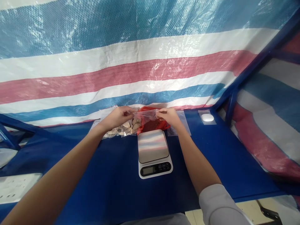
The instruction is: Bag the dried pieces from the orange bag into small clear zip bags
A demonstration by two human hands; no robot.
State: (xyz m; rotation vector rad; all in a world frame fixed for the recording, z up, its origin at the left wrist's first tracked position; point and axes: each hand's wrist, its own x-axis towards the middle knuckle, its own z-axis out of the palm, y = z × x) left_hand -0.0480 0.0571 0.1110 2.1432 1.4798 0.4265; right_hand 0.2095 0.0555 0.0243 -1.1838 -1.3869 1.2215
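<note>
Between my two hands a clear plastic bag [147, 115] is stretched just behind the kitchen scale. My left hand [120, 117] pinches one side of it, and my right hand [169, 116] pinches the other. Directly below and behind the clear bag lies a red plastic bag [166, 126] with dark contents I cannot make out. Filled clear bags of pale and brownish flat pieces [126, 128] lie under and beside my left hand. The white scale [153, 151] has a shiny metal plate with nothing on it; its display shows no readable figure.
Flat clear bags [184, 123] lie beyond my right wrist. A white rounded object [207, 117] sits on a small clear bag at the back right. A white power strip [20, 187] is at the left edge. Striped sheeting [131, 68] and blue frame bars [246, 68] border the blue table [112, 184].
</note>
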